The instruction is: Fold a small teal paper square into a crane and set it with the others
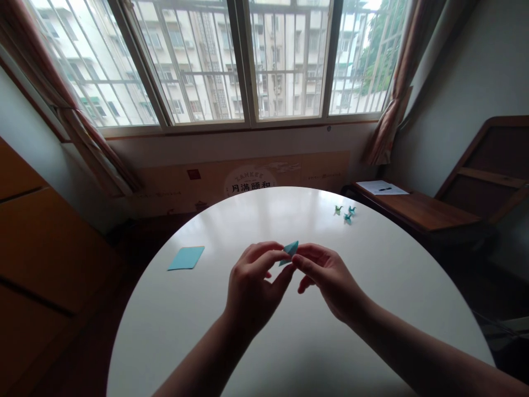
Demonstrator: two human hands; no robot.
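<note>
My left hand [252,286] and my right hand [326,278] meet above the middle of a round white table [206,331]. Between their fingertips they pinch a small folded piece of teal paper [290,250], its point sticking up. Both hands are closed on it, thumbs and forefingers pressed together. A flat teal paper sheet [186,257] lies on the table to the left of my hands. Three small folded paper cranes [345,213] stand at the far right of the tabletop.
A wide barred window fills the far wall, with curtains at both sides. A dark wooden side table [417,209] at the right carries a white sheet and a pen [382,188]. Wooden furniture stands at the left and right edges.
</note>
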